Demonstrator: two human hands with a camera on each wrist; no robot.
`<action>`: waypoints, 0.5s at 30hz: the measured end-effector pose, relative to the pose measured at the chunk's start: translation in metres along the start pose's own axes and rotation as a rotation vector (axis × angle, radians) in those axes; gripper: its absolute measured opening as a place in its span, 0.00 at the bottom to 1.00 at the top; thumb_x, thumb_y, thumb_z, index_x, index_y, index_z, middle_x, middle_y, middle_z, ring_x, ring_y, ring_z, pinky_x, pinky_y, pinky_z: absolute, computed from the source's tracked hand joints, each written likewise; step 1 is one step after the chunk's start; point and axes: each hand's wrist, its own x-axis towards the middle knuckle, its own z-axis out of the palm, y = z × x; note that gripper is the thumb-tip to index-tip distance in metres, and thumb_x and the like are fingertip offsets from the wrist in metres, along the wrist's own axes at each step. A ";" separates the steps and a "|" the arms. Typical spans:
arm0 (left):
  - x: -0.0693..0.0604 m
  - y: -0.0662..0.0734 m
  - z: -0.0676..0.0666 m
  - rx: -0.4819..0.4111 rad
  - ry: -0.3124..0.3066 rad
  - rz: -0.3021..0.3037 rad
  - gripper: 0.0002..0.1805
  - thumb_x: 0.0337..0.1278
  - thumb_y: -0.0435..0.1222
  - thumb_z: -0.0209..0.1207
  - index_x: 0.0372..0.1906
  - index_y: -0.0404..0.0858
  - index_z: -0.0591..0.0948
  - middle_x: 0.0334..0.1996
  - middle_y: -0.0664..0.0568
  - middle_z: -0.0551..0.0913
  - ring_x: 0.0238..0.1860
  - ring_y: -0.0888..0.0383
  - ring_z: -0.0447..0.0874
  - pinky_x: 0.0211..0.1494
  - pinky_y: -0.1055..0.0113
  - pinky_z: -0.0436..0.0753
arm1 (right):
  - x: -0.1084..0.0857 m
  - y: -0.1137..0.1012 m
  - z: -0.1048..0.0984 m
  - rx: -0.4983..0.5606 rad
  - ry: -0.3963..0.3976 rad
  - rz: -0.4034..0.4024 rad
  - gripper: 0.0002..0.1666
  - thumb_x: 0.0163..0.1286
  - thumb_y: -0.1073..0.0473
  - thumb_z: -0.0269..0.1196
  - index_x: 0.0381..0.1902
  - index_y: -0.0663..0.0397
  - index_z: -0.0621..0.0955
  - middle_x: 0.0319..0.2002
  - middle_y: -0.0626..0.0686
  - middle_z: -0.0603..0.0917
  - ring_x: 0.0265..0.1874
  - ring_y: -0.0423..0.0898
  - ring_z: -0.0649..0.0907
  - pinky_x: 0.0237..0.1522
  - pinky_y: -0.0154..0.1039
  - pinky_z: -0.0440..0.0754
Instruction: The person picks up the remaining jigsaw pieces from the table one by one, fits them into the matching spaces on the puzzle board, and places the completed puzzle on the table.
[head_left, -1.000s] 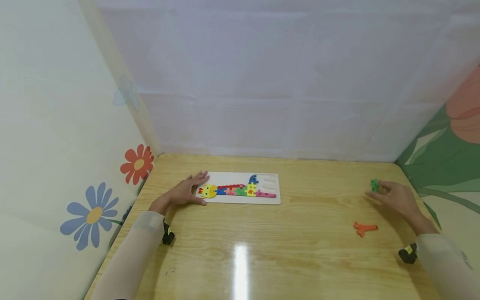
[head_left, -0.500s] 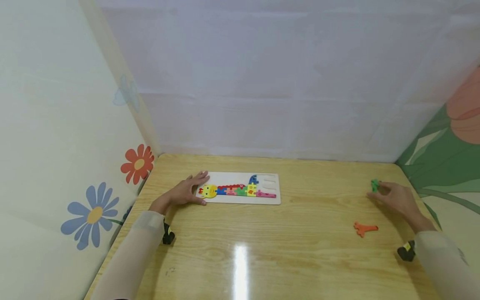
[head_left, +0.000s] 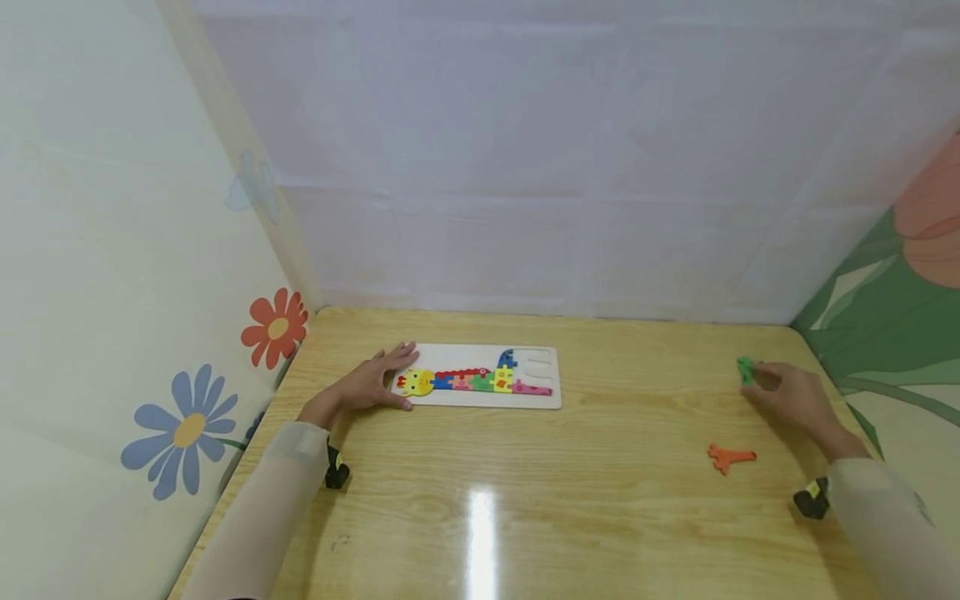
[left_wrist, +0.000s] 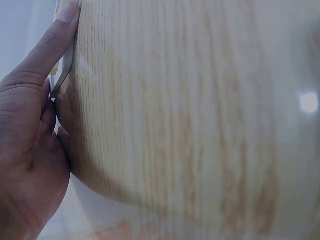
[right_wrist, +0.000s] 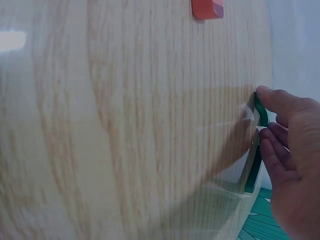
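A white giraffe puzzle board (head_left: 480, 400) lies on the table, carrying several colourful pieces and bare leg-shaped recesses at its right end. My left hand (head_left: 369, 383) holds the board's left end, thumb along the near edge and fingers across the far corner. In the left wrist view the thumb (left_wrist: 47, 52) presses against the board's edge. Far to the right, my right hand (head_left: 798, 400) pinches a green puzzle piece (head_left: 745, 370) between thumb and fingers; the fingers partly cover this green piece (right_wrist: 262, 111) in the right wrist view. An orange puzzle piece (head_left: 729, 457) lies nearer, to that hand's left.
The wood-grain table (head_left: 600, 500) has a pale wall (head_left: 540, 167) behind it. Flower-patterned panels stand at the left (head_left: 187, 250) and right (head_left: 900, 333). A bright light reflection (head_left: 482, 533) shows on the tabletop.
The green piece has tilted and shifted slightly left in my right hand's fingers, while the right wrist moved a little left. My left hand, the board and the orange piece have stayed put.
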 end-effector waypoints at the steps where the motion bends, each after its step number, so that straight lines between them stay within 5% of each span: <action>1: 0.000 0.000 0.000 -0.001 0.000 -0.001 0.57 0.58 0.50 0.76 0.85 0.38 0.57 0.86 0.41 0.46 0.86 0.39 0.38 0.84 0.35 0.36 | 0.000 0.001 0.000 0.004 0.005 -0.004 0.36 0.69 0.53 0.74 0.61 0.79 0.79 0.59 0.82 0.78 0.58 0.83 0.75 0.56 0.77 0.74; 15: -0.001 0.003 -0.001 -0.010 -0.012 -0.030 0.59 0.56 0.51 0.77 0.85 0.40 0.57 0.87 0.44 0.45 0.87 0.42 0.37 0.85 0.37 0.36 | 0.005 0.000 0.003 0.056 0.008 -0.070 0.29 0.63 0.66 0.75 0.59 0.75 0.81 0.58 0.80 0.80 0.58 0.82 0.76 0.56 0.77 0.73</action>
